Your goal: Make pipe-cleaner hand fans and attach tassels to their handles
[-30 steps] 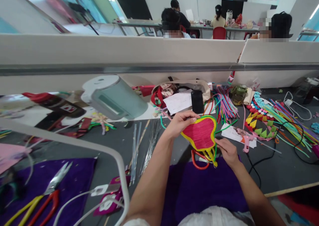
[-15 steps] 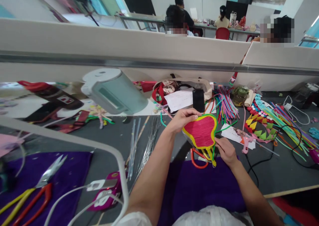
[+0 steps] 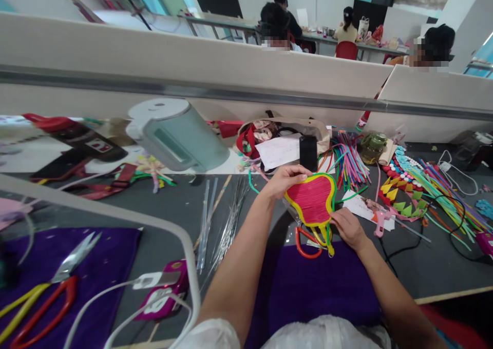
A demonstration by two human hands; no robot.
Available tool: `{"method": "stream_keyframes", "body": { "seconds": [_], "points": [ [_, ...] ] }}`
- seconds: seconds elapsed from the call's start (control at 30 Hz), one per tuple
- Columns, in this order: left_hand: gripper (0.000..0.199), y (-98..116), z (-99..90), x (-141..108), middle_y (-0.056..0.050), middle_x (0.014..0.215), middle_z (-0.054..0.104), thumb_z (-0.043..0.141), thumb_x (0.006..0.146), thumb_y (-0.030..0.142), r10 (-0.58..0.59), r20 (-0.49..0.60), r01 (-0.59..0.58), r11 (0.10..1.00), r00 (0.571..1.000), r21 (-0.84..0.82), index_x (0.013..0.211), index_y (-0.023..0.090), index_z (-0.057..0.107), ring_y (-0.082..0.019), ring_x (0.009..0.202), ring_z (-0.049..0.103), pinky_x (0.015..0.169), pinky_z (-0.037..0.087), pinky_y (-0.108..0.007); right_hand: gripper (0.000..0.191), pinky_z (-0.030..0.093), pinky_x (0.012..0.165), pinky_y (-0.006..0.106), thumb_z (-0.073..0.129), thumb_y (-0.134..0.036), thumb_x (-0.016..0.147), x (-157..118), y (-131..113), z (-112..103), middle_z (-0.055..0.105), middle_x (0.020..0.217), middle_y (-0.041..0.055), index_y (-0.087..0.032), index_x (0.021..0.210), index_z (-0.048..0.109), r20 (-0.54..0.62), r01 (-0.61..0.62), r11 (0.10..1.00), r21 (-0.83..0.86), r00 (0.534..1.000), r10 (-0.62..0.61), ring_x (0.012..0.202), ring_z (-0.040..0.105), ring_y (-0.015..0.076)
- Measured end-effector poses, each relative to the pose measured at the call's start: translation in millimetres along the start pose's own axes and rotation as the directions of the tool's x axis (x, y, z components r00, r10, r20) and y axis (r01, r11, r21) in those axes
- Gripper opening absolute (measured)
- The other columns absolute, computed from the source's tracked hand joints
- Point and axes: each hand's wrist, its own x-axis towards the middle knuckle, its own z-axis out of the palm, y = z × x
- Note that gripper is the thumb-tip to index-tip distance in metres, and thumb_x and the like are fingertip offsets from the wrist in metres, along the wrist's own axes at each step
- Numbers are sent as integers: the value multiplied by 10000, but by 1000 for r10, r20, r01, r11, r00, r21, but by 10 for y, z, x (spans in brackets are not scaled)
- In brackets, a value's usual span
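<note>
Above the desk I hold up a pink, fan-shaped craft piece (image 3: 313, 199) edged with yellow pipe cleaner, with yellow strands hanging at its bottom. A green pipe cleaner (image 3: 330, 178) runs along part of its outer edge, and a green end hangs near the yellow strands. My left hand (image 3: 287, 181) is closed on the upper left edge, thumb and fingers pinching it. My right hand (image 3: 348, 227) is closed at the lower right edge, its fingertips on the green pipe cleaner. Just below the piece lies a red-handled tool (image 3: 307, 244), its other end hidden.
Scissors (image 3: 69, 272) lie on purple cloth at left, near a pale arm of a stand (image 3: 188, 256). A kettle (image 3: 181, 136), a bag (image 3: 321, 128) and pipe cleaners (image 3: 350, 161) line the back. A glue gun (image 3: 381, 220) with its cord lies right. People sit beyond the partition (image 3: 231, 66).
My right fingertips have shifted slightly up and left along the edge of the craft piece. The left hand keeps its hold. The whole view has tilted slightly.
</note>
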Motion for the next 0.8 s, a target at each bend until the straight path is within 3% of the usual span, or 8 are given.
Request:
{"method": "stream_keyframes", "body": {
  "seconds": [0.3, 0.8],
  "points": [
    [320, -84, -54, -5, -66, 760, 714, 831, 638, 347, -1, -13, 0, 999, 1000, -35, 851, 119, 760, -141, 626, 606, 583, 431, -238, 399, 531, 758, 399, 495, -117, 944, 63, -10, -69, 661, 973, 142, -145, 1342, 480, 86, 59, 998, -23, 995, -56, 880, 608, 243],
    [313, -125, -77, -19, -49, 721, 709, 835, 625, 332, -25, -22, 23, 998, 999, -54, 847, 125, 758, -123, 599, 585, 577, 421, -231, 200, 524, 713, 368, 544, -209, 947, 126, 138, -65, 650, 886, 124, -144, 1128, 600, 225, 221, 961, -166, 957, -181, 817, 603, 227]
  ]
}}
